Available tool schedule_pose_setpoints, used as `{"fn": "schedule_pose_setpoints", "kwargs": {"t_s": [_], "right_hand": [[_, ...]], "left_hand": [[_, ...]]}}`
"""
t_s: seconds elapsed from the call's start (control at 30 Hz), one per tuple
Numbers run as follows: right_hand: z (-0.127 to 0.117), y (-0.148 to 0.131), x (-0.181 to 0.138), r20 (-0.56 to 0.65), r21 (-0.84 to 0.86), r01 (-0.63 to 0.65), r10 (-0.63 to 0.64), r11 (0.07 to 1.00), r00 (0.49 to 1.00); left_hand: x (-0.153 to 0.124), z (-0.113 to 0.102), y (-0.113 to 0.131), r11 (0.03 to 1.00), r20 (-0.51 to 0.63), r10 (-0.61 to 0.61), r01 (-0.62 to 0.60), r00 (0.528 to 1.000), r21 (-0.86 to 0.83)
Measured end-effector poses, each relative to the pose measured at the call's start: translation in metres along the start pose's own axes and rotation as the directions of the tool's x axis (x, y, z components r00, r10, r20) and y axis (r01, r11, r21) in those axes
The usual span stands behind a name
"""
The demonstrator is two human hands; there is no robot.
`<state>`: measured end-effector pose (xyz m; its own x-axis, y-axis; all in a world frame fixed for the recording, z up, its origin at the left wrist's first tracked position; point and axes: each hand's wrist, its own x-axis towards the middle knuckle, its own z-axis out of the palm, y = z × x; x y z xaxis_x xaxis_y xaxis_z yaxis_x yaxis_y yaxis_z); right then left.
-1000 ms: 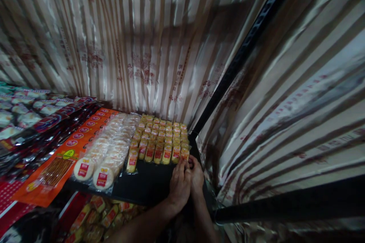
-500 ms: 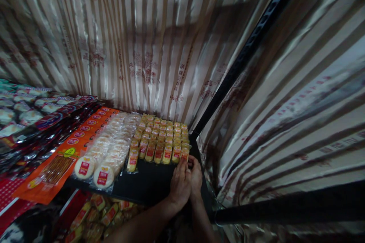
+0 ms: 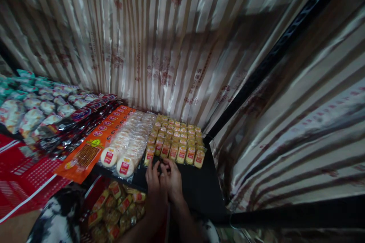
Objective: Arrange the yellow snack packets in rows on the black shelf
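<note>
Rows of small yellow snack cakes in clear wrappers with red labels (image 3: 181, 153) stand on a black shelf (image 3: 196, 186). My left hand (image 3: 156, 177) is at the front edge of these rows, near the left end. Its fingers are bent and apart, and nothing shows in them. Close against it, my right hand (image 3: 173, 177) has curled, slightly parted fingers, also with nothing visible in them. The fingertips of both are just in front of the cakes; whether they touch a wrapper I cannot tell. One front cake (image 3: 149, 155) sits just left of my hands.
Left of the cakes lie round white packaged crackers (image 3: 124, 167), an orange snack-stick packet (image 3: 85, 155), dark packets (image 3: 82, 121) and white-and-green bags (image 3: 37, 110). Below, a red basket (image 3: 34, 174) and loose wrapped cakes (image 3: 114, 212). A black post (image 3: 245, 91) and striped sheeting (image 3: 171, 45) bound the shelf.
Both hands have moved left along the front row, from the rightmost cake to near its left end. The view has shifted left, showing more of the red basket.
</note>
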<state>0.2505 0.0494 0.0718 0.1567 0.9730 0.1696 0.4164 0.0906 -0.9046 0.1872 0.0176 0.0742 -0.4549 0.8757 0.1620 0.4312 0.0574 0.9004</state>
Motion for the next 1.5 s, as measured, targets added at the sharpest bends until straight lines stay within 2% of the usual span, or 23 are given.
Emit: {"fn": "schedule_pose_setpoints", "kwargs": {"t_s": [0.13,0.27,0.43,0.57,0.67,0.73,0.87,0.97,1.07,1.2,1.27,1.37,1.43,1.5], "right_hand": [[0.028,-0.013,0.007,0.085,-0.066,-0.117,0.123,0.991,0.989],[0.04,-0.023,0.012,0.107,-0.141,-0.077,0.092,0.987,0.99],[0.048,-0.022,0.011,0.08,-0.041,-0.104,0.107,0.994,0.991],[0.037,-0.017,0.003,-0.015,0.138,-0.091,0.093,0.986,0.996],[0.016,-0.013,-0.007,-0.091,0.24,-0.086,0.111,0.967,0.99],[-0.003,-0.009,-0.012,-0.161,0.246,-0.101,0.144,0.964,0.976],[-0.049,0.002,-0.01,-0.304,0.192,-0.121,0.177,0.974,0.936],[-0.083,0.007,0.001,-0.375,0.077,-0.086,0.109,0.993,0.921],[-0.109,0.009,0.017,-0.421,-0.037,-0.024,0.007,0.999,0.907],[-0.121,0.009,0.037,-0.421,-0.042,0.022,-0.038,0.999,0.906],[-0.12,0.01,0.045,-0.433,-0.004,0.02,-0.019,1.0,0.901],[-0.117,0.019,0.055,-0.511,0.012,0.007,0.0,1.0,0.86],[-0.114,0.03,0.06,-0.578,-0.036,-0.032,0.006,0.999,0.816],[-0.109,0.042,0.062,-0.595,-0.071,-0.097,0.036,0.993,0.803]], "left_hand": [[0.015,-0.004,-0.025,0.997,0.004,0.016,-0.016,1.0,0.071],[0.023,-0.008,-0.034,0.995,0.064,0.015,-0.021,0.998,0.1],[0.025,-0.015,-0.031,0.997,0.103,0.006,-0.014,0.995,0.07],[0.018,-0.015,-0.025,1.0,0.126,0.025,-0.025,0.992,0.002],[0.004,-0.013,-0.009,0.996,0.129,0.055,-0.044,0.99,-0.083],[-0.007,-0.012,0.01,0.986,0.225,0.093,-0.058,0.97,-0.158],[-0.014,-0.003,0.055,0.97,0.425,0.108,-0.003,0.899,-0.241],[0.002,0.014,0.082,0.966,0.445,0.194,-0.09,0.874,-0.244],[0.03,0.037,0.103,0.954,0.46,0.275,-0.179,0.845,-0.241],[0.062,0.064,0.125,0.936,0.614,0.348,-0.22,0.708,-0.276],[0.074,0.075,0.132,0.937,0.655,0.345,-0.211,0.672,-0.277],[0.09,0.09,0.141,0.943,0.64,0.331,-0.213,0.693,-0.257],[0.103,0.1,0.146,0.946,0.588,0.321,-0.226,0.743,-0.231],[0.115,0.11,0.15,0.954,0.545,0.297,-0.223,0.784,-0.199]]}}
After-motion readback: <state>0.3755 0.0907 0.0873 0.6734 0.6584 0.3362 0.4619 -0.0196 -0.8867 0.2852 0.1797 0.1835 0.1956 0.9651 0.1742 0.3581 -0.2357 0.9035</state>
